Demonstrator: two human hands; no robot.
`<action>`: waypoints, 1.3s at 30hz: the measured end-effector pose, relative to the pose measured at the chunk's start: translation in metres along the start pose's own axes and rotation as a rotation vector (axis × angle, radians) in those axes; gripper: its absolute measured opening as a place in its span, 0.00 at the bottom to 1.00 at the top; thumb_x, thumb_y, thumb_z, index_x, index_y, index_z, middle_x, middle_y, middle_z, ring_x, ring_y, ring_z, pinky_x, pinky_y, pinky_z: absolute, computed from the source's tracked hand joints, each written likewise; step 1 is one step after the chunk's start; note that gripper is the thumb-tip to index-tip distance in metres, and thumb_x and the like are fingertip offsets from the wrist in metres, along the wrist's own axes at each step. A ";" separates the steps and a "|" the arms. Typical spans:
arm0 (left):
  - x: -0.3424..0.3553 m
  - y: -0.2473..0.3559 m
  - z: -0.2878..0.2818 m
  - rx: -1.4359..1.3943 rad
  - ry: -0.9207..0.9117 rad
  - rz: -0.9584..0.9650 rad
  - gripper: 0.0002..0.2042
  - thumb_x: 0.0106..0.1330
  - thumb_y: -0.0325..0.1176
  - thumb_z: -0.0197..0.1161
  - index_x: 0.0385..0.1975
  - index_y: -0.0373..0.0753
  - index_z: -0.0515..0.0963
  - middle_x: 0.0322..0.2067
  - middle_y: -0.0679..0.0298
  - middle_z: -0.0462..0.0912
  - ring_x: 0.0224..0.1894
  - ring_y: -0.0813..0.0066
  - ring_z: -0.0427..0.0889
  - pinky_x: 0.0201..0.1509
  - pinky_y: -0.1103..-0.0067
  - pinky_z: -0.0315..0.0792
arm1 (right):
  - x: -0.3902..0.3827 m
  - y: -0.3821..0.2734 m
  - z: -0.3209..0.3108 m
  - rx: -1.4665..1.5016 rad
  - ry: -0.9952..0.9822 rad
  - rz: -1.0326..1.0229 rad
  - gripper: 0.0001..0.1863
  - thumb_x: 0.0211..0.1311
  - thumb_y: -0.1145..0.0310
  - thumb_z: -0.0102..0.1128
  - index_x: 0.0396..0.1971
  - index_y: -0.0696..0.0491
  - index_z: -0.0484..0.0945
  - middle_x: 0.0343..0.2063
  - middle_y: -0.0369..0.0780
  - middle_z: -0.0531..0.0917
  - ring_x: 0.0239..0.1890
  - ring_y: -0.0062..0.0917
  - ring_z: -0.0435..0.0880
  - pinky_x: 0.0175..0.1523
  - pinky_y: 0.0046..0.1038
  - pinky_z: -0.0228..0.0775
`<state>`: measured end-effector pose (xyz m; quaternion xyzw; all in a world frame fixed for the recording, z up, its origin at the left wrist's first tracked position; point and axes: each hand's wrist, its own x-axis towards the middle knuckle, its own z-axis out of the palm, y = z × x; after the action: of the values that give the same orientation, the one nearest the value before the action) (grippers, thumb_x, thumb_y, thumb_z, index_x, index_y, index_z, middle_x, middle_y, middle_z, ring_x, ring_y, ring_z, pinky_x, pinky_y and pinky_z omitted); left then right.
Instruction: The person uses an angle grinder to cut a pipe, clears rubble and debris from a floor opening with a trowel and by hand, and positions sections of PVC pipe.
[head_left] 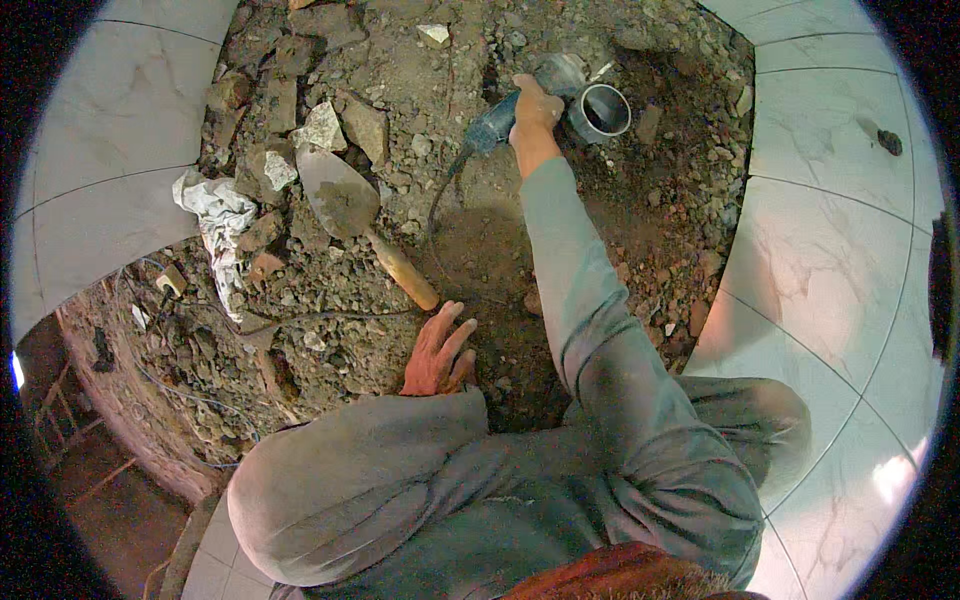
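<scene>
a crumpled white sheet (216, 207) lies against pale, veined tiles (115, 120).

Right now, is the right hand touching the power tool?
Touching: the head view shows the right hand wrapped over the power tool, with no gap between.

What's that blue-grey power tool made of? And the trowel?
The power tool's body may be hard plastic: matte, dusty. The trowel's blade looks like dull metal: thin, flat, smeared with dirt. Its handle is probably bare wood, going by the tan colour and rounded shape.
</scene>
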<state>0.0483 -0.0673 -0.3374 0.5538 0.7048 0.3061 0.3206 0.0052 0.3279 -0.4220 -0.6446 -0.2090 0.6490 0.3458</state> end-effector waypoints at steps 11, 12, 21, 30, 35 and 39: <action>0.006 -0.006 -0.001 -0.077 -0.048 -0.043 0.21 0.69 0.33 0.60 0.62 0.42 0.71 0.65 0.50 0.67 0.69 0.47 0.66 0.69 0.57 0.64 | 0.040 0.012 0.015 -0.018 0.185 -0.039 0.43 0.47 0.64 0.75 0.58 0.68 0.60 0.57 0.50 0.73 0.56 0.39 0.74 0.60 0.46 0.66; 0.006 -0.005 -0.001 -0.059 -0.050 -0.046 0.21 0.70 0.34 0.59 0.62 0.41 0.71 0.65 0.50 0.67 0.69 0.47 0.66 0.69 0.57 0.64 | 0.038 0.010 0.018 -0.043 0.209 -0.026 0.42 0.46 0.65 0.75 0.57 0.68 0.61 0.55 0.49 0.75 0.54 0.39 0.75 0.58 0.46 0.67; 0.003 -0.007 0.002 -0.057 -0.008 -0.040 0.20 0.71 0.36 0.58 0.62 0.40 0.72 0.66 0.50 0.67 0.69 0.46 0.66 0.69 0.57 0.64 | 0.044 0.016 0.018 -0.004 0.121 -0.159 0.40 0.47 0.66 0.77 0.55 0.69 0.64 0.54 0.51 0.77 0.52 0.40 0.78 0.56 0.46 0.70; -0.001 -0.003 -0.002 -0.065 0.005 -0.054 0.21 0.69 0.32 0.61 0.62 0.40 0.71 0.66 0.49 0.66 0.68 0.45 0.66 0.68 0.57 0.66 | 0.016 0.010 0.024 -0.103 0.167 -0.098 0.41 0.47 0.65 0.77 0.56 0.69 0.64 0.56 0.53 0.76 0.52 0.40 0.80 0.55 0.45 0.72; 0.001 -0.009 0.002 -0.069 0.039 0.023 0.22 0.69 0.31 0.61 0.63 0.41 0.71 0.66 0.49 0.66 0.68 0.45 0.66 0.68 0.57 0.66 | 0.041 0.014 0.017 -0.113 0.225 -0.040 0.42 0.46 0.62 0.78 0.55 0.69 0.65 0.56 0.53 0.76 0.53 0.42 0.79 0.54 0.45 0.73; -0.001 -0.010 0.002 -0.062 0.024 0.010 0.22 0.68 0.31 0.61 0.63 0.42 0.71 0.66 0.49 0.66 0.68 0.44 0.66 0.67 0.57 0.66 | 0.030 0.014 0.018 -0.207 0.183 -0.078 0.46 0.48 0.54 0.71 0.57 0.68 0.55 0.48 0.53 0.78 0.49 0.44 0.80 0.56 0.41 0.72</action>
<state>0.0448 -0.0703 -0.3463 0.5435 0.6959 0.3361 0.3274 -0.0128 0.3431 -0.4507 -0.7247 -0.2674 0.5485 0.3203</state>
